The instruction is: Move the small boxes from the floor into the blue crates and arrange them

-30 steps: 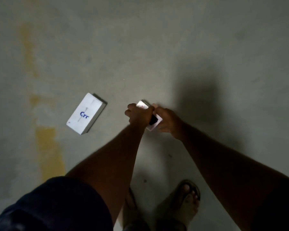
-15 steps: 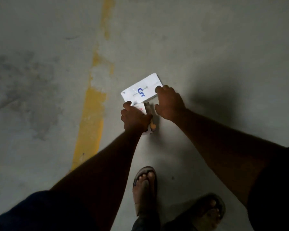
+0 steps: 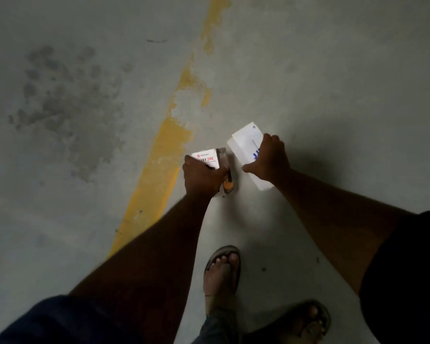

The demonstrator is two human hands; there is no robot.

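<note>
My left hand (image 3: 202, 175) grips a small white box with red "20K" lettering and a dark side (image 3: 211, 160), held above the floor. My right hand (image 3: 268, 160) grips a longer white box with blue lettering (image 3: 245, 144), its far end sticking out past my fingers. Both boxes are off the ground, side by side and a little apart. No blue crate is in view.
Grey concrete floor (image 3: 333, 70) with a worn yellow painted line (image 3: 169, 145) running diagonally to the left of my hands. A dark stain (image 3: 70, 108) marks the floor at left. My sandalled feet (image 3: 222, 271) are below the hands.
My right hand has lifted the blue-lettered white box off the floor and drawn it to the right, away from the box in my left hand. The view has shifted as I walk.
</note>
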